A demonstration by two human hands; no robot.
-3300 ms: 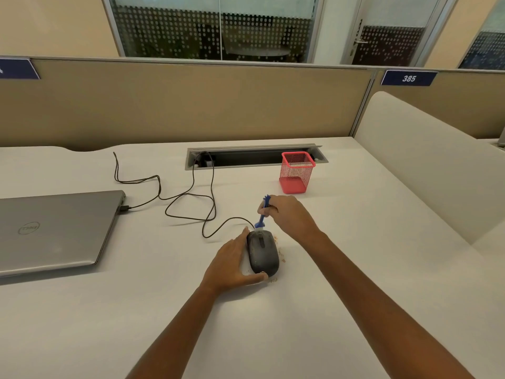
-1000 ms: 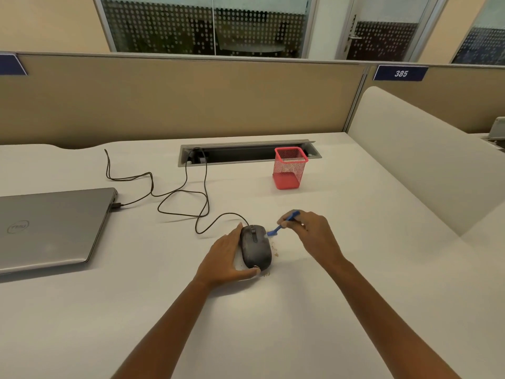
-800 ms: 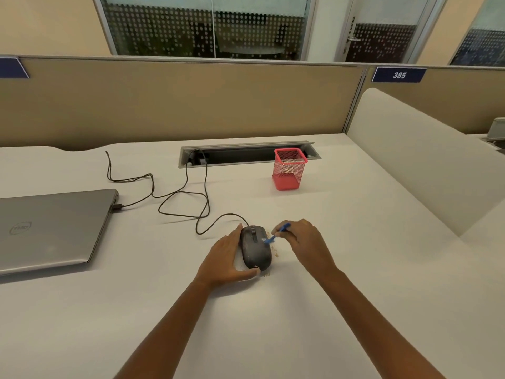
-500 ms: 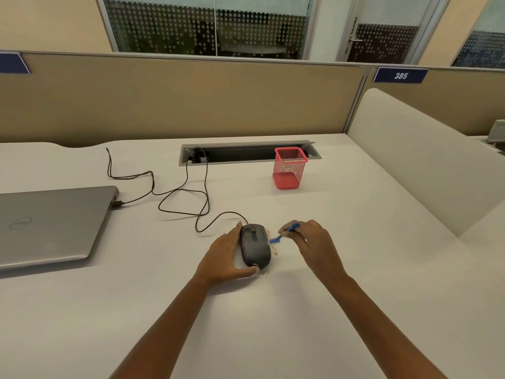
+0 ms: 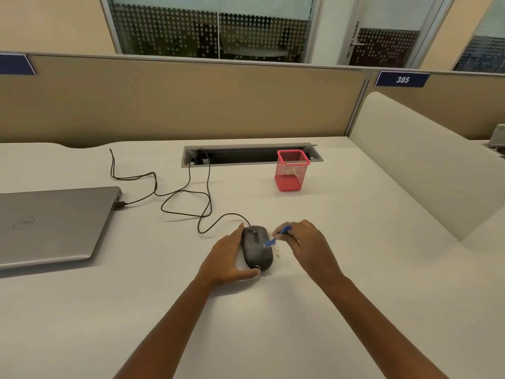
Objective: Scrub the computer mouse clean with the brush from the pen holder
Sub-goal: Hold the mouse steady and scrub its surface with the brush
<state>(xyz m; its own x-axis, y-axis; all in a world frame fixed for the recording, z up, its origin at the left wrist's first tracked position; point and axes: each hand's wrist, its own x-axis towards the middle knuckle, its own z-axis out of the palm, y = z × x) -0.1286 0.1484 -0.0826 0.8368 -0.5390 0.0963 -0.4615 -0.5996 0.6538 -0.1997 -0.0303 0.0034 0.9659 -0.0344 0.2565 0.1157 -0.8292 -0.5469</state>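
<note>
A black wired computer mouse (image 5: pixel 257 248) lies on the white desk, dusty on top. My left hand (image 5: pixel 228 257) cups its left side and rear, thumb near its front and fingertips under its back edge. My right hand (image 5: pixel 306 244) pinches a small blue brush (image 5: pixel 276 237) to the right of the mouse. The brush slants down to the left and its bristle end touches the mouse's right upper side. Brown crumbs (image 5: pixel 274 251) lie on the desk along the mouse's right edge. The red mesh pen holder (image 5: pixel 291 170) stands behind, apparently with nothing in it.
A closed grey laptop (image 5: pixel 52 225) lies at the left, with a black cable (image 5: pixel 175 195) looping from it and the mouse to a recessed cable tray (image 5: pixel 246 155). A beige partition closes the back. A cream divider (image 5: pixel 426 165) rises on the right.
My right hand has kept sweeping the brush back and forth at the mouse's right side; the bristles are back on the mouse after being just off it. My left hand still holds the mouse.
</note>
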